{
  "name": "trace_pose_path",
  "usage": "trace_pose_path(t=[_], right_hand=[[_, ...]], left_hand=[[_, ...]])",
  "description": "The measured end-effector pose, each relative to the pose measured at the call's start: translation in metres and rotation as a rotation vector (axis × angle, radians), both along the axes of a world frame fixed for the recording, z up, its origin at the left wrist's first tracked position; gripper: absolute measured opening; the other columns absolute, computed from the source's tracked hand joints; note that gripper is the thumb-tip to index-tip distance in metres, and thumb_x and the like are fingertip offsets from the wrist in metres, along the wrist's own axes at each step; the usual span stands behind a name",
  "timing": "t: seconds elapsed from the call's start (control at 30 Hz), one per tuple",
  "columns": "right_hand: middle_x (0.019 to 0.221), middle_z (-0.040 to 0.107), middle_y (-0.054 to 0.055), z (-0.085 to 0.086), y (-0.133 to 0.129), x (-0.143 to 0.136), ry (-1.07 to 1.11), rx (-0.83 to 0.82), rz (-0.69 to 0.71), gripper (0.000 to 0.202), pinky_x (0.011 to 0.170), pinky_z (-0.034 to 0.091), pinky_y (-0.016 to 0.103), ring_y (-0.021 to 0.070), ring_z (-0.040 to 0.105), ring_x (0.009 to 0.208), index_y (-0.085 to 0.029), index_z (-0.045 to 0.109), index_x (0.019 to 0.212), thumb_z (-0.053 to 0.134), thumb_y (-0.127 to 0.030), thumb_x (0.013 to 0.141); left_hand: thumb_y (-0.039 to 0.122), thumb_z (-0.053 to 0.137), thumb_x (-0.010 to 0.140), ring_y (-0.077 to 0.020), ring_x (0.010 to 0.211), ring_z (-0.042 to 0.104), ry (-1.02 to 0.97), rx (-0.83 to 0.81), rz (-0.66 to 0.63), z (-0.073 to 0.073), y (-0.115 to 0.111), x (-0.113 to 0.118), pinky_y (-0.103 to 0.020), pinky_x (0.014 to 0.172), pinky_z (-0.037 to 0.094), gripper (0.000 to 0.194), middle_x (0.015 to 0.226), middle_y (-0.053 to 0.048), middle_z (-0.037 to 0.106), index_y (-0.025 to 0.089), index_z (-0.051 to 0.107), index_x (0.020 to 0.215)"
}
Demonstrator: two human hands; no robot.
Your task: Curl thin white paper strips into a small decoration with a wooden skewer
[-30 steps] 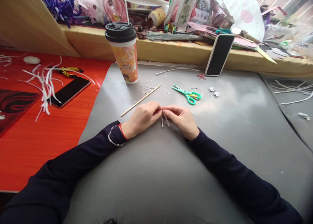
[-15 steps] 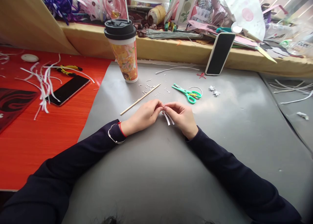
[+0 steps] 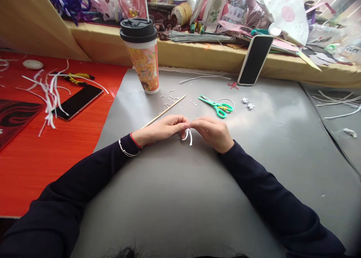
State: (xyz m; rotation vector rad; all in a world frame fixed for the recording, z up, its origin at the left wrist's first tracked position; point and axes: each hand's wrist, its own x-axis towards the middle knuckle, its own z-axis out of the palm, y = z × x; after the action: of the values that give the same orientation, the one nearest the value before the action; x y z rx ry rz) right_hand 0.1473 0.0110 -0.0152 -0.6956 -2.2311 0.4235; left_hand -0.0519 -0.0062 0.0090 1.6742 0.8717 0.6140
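Over the grey mat, the fingertips of my left hand and my right hand meet in a pinch. Between them is a white paper strip, its two loose ends hanging down below the fingers. Where it is gripped, the fingers hide the strip. Just behind my left hand lies a thin wooden stick, partly covered by that hand. Green-handled scissors rest behind my right hand. Small white scraps are scattered between stick and scissors. Two small white knotted pieces lie to the right.
A tall paper cup with a black lid stands at the back left. A phone leans upright at the back. On the red table, white strips lie across another phone. Craft supplies crowd the rear ledge.
My left wrist has shifted left and slightly up, and my right hand has turned over more, its back now facing up. The strip's ends hang further left and splay apart.
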Motion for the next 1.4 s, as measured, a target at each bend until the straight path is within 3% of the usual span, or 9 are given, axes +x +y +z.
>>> trace_pose_path(t=[0.1,0.3,0.6,0.93,1.17,1.4], right_hand=[[0.095,0.066,0.003,0.002,0.0,0.002,0.025,0.023,0.056,0.018,0.08,0.049,0.027,0.0133,0.061,0.087,-0.026,0.064,0.096,0.05,-0.023,0.086],[0.092,0.063,0.004,0.002,0.002,0.002,0.038,0.006,0.042,0.016,0.075,0.05,0.027,0.0128,0.059,0.082,-0.025,0.064,0.093,0.049,-0.025,0.086],[0.088,0.063,0.003,-0.001,0.001,0.004,-0.014,0.116,-0.006,0.021,0.076,0.049,0.027,0.0133,0.059,0.081,-0.029,0.066,0.095,0.046,-0.026,0.088],[0.083,0.065,0.003,0.002,-0.002,-0.003,0.143,-0.028,-0.069,0.012,0.071,0.051,0.028,0.0138,0.06,0.076,-0.025,0.068,0.085,0.056,-0.027,0.082],[0.086,0.064,0.004,0.0,-0.005,-0.004,0.047,0.075,-0.118,0.011,0.072,0.051,0.028,0.0142,0.06,0.078,-0.021,0.062,0.087,0.052,-0.022,0.082],[0.083,0.068,0.001,-0.005,-0.011,-0.001,0.028,0.233,-0.194,0.013,0.068,0.051,0.024,0.0133,0.064,0.074,-0.023,0.06,0.092,0.054,-0.02,0.081]], left_hand=[[0.036,0.043,0.087,-0.0098,0.062,0.054,-0.02,-0.019,0.009,0.001,-0.001,0.002,-0.022,0.059,0.042,0.023,0.069,0.0,0.061,0.016,0.052,0.08],[0.037,0.044,0.087,-0.0103,0.063,0.054,-0.018,-0.013,0.007,0.004,-0.001,0.003,-0.021,0.056,0.041,0.026,0.07,-0.002,0.062,0.016,0.053,0.075],[0.033,0.051,0.083,-0.013,0.073,0.059,-0.211,-0.288,-0.062,0.004,-0.001,0.001,-0.025,0.065,0.047,0.02,0.076,-0.006,0.064,0.015,0.056,0.075],[0.031,0.056,0.079,-0.0101,0.06,0.057,-0.124,-0.031,0.198,-0.004,-0.006,0.014,-0.024,0.06,0.049,0.017,0.066,0.0,0.059,0.014,0.056,0.08],[0.03,0.058,0.079,-0.0136,0.073,0.062,-0.174,0.088,0.251,-0.016,-0.007,0.015,-0.027,0.067,0.051,0.019,0.081,-0.005,0.062,0.013,0.056,0.087],[0.026,0.056,0.081,-0.0127,0.075,0.061,-0.176,0.279,0.318,-0.008,-0.018,0.019,-0.025,0.07,0.051,0.017,0.086,-0.005,0.064,0.013,0.06,0.09]])
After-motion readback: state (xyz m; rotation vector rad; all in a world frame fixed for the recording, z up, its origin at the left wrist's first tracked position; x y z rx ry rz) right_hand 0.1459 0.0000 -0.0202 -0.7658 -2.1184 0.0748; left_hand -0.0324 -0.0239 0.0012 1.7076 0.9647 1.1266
